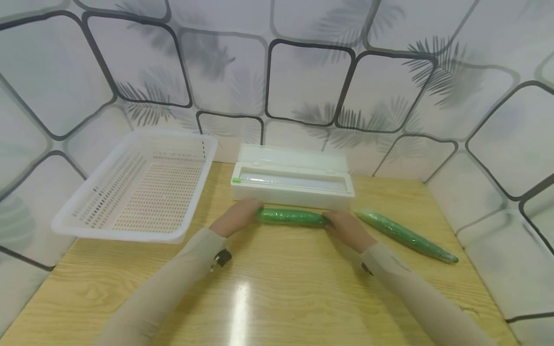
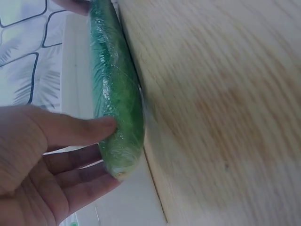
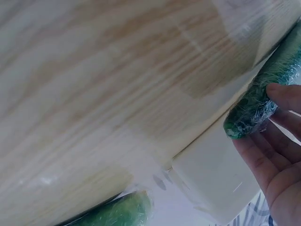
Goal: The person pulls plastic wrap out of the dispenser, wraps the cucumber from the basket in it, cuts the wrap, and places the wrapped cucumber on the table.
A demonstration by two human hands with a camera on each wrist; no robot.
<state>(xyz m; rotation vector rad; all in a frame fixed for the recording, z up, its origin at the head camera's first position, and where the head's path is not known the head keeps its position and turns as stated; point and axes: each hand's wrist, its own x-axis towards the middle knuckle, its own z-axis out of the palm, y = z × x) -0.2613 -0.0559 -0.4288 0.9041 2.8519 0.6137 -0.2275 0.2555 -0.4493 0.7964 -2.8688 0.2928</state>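
fingers of the left hand (image 1: 235, 216) and right hand (image 1: 346, 228) curl round the ends of a wrapped cucumber (image 1: 292, 217).
it lies on the table (image 1: 268, 298) before the open wrap box (image 1: 292, 185); nothing sits in the basket (image 1: 143, 187).

wrapped cucumber (image 1: 292, 217): green, film-covered, lying crosswise on the wood, just before the white box, held at both ends.

- A wooden table (image 1: 277, 298) with light yellow-brown grain fills the bottom of the view.
- A bright patch of light shines on the table top.
- The wall (image 1: 303, 72) behind and at both sides is white, with dark rounded squares and grey leaf shapes.
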